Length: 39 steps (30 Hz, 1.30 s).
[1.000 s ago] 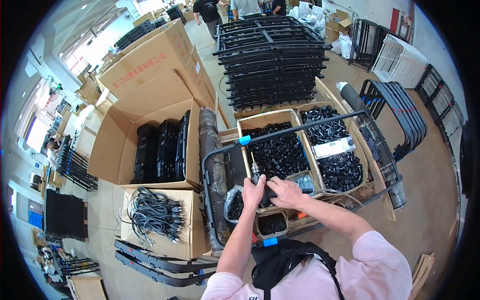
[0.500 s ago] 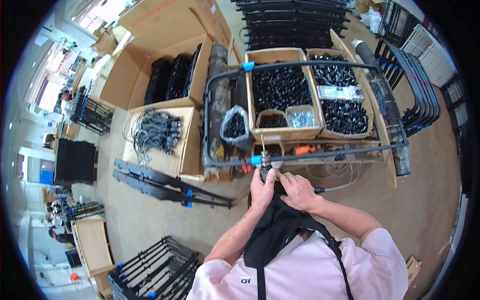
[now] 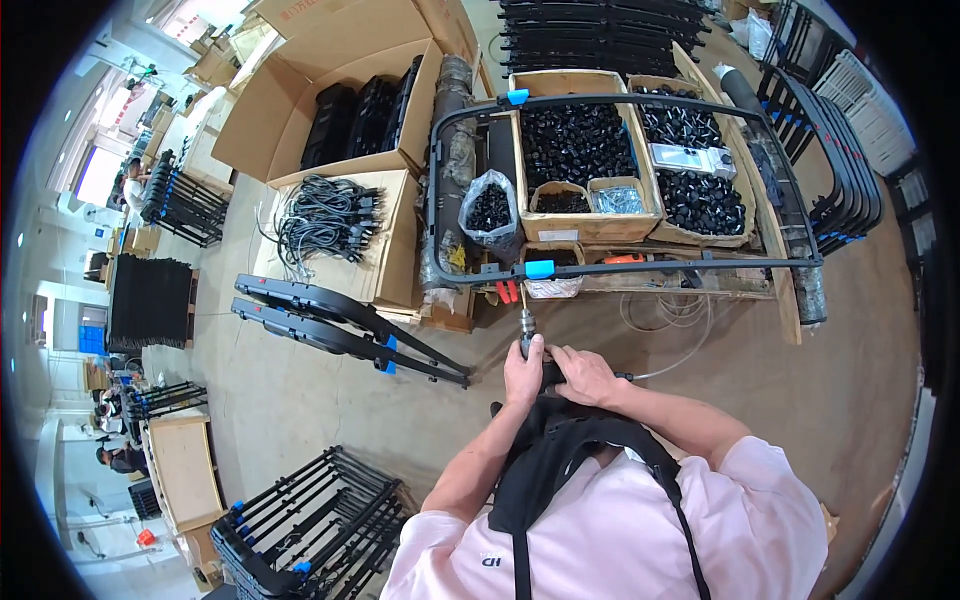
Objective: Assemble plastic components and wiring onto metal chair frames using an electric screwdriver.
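Two hands are meeting just below the chest strap, both closing on a power screwdriver (image 3: 527, 335) that is pointing up toward the black tubular frame (image 3: 640, 266). The left hand (image 3: 523, 372) is wrapping its fingers tight around the tool's dark body, with the bit sticking out above the knuckles. The right hand (image 3: 583, 374) is lying just beside it, fingers curled together over the rear part of the tool, touching the left hand; whether it is gripping the body or only the pale hose (image 3: 668, 368) trailing off to the right is hard to tell. The bit tip is sitting just under the frame's near rail, near a blue clip (image 3: 539, 268), though contact is too small to judge. The frame is resting across a low wooden pallet serving as the counter (image 3: 786, 300), which is carrying cardboard boxes of black plastic parts (image 3: 575, 142) and a clear bag of black pieces (image 3: 490, 208). On the floor to the left, an open carton of coiled black cables (image 3: 325, 212) is standing near two folded black frames (image 3: 340, 325).
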Each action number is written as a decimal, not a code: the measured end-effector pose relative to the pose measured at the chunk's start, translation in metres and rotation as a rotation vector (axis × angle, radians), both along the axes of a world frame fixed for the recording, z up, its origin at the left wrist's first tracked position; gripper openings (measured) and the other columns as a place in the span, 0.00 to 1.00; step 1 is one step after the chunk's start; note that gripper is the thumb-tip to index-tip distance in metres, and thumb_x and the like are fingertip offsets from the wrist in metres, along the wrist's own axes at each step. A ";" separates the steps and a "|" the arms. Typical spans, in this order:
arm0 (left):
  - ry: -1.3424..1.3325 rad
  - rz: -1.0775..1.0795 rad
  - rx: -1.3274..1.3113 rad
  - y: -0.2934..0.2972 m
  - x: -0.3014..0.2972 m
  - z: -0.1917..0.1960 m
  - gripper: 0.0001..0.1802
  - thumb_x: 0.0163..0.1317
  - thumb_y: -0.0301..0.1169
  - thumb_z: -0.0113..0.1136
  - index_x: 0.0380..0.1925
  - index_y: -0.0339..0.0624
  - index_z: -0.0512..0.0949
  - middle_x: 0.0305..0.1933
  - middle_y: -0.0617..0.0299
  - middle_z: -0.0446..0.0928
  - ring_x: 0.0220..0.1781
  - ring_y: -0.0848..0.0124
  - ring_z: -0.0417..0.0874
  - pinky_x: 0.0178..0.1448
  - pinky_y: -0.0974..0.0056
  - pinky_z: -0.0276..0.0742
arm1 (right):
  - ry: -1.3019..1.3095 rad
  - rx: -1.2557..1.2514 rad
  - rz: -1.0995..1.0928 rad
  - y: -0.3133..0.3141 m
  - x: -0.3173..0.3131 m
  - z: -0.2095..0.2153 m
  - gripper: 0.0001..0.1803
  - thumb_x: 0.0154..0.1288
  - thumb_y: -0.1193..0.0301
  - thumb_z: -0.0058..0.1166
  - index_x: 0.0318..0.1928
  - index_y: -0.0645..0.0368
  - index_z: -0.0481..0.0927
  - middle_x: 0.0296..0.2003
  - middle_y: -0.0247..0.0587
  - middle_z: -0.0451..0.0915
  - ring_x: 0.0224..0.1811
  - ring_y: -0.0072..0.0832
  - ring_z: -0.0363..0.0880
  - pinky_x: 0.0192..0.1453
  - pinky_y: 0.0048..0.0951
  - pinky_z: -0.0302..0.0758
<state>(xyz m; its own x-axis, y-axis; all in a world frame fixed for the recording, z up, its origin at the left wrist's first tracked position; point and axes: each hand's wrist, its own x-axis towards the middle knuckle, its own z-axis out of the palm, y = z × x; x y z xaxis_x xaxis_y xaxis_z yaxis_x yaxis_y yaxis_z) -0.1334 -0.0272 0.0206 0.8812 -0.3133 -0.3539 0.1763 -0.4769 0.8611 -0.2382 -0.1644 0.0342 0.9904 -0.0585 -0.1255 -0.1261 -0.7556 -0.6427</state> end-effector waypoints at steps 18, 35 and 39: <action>0.058 -0.092 -0.012 0.003 0.039 -0.005 0.30 0.75 0.56 0.61 0.43 0.34 0.79 0.37 0.53 0.82 0.41 0.64 0.80 0.50 0.54 0.77 | 0.040 0.036 -0.116 0.014 0.026 0.017 0.41 0.55 0.63 0.70 0.64 0.70 0.66 0.49 0.68 0.85 0.53 0.61 0.85 0.58 0.54 0.81; 0.047 -0.111 0.001 -0.004 0.052 -0.016 0.31 0.75 0.57 0.62 0.41 0.34 0.77 0.36 0.54 0.81 0.40 0.64 0.80 0.50 0.54 0.77 | 0.097 0.006 -0.093 0.009 0.038 0.029 0.33 0.56 0.66 0.68 0.60 0.63 0.71 0.51 0.60 0.81 0.54 0.59 0.83 0.59 0.55 0.80; 0.062 -0.106 0.014 -0.005 0.050 -0.015 0.30 0.75 0.57 0.62 0.43 0.34 0.79 0.39 0.54 0.82 0.42 0.66 0.81 0.50 0.56 0.78 | -0.038 0.017 -0.088 0.014 0.036 0.022 0.24 0.55 0.69 0.66 0.51 0.62 0.72 0.51 0.55 0.73 0.54 0.59 0.81 0.57 0.57 0.79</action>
